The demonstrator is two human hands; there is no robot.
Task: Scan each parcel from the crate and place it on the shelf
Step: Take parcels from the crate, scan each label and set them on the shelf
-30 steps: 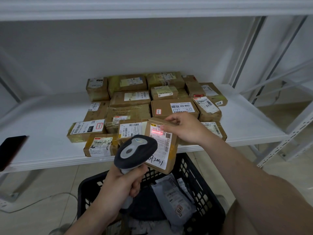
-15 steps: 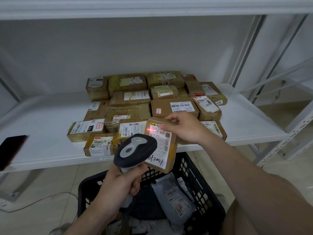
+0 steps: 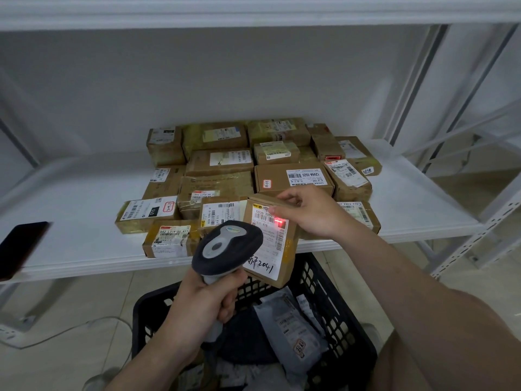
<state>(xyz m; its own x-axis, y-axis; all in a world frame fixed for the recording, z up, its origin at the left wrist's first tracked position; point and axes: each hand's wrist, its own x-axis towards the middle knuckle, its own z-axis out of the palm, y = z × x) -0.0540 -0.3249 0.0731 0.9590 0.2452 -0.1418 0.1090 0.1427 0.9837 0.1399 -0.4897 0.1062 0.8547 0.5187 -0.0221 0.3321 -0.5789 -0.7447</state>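
My right hand (image 3: 311, 214) grips the top edge of a small brown cardboard parcel (image 3: 284, 261) with a white label, held tilted above the black crate (image 3: 335, 311). My left hand (image 3: 203, 306) is closed on the handle of a grey and black barcode scanner (image 3: 227, 245), whose head points at the label. A red scan spot glows on the label's upper barcode. Grey mailer bags (image 3: 287, 325) lie inside the crate. Several brown parcels (image 3: 222, 162) sit packed together on the white shelf (image 3: 73, 210) behind.
A dark phone (image 3: 19, 246) lies at the shelf's left front edge. An upper shelf board (image 3: 253, 9) runs overhead. White metal uprights (image 3: 479, 230) stand at the right. A cable (image 3: 70, 331) trails on the tiled floor at the left.
The red scan spot has shifted right across the label's barcode. Both hands, the scanner and the parcel stay almost where they were.
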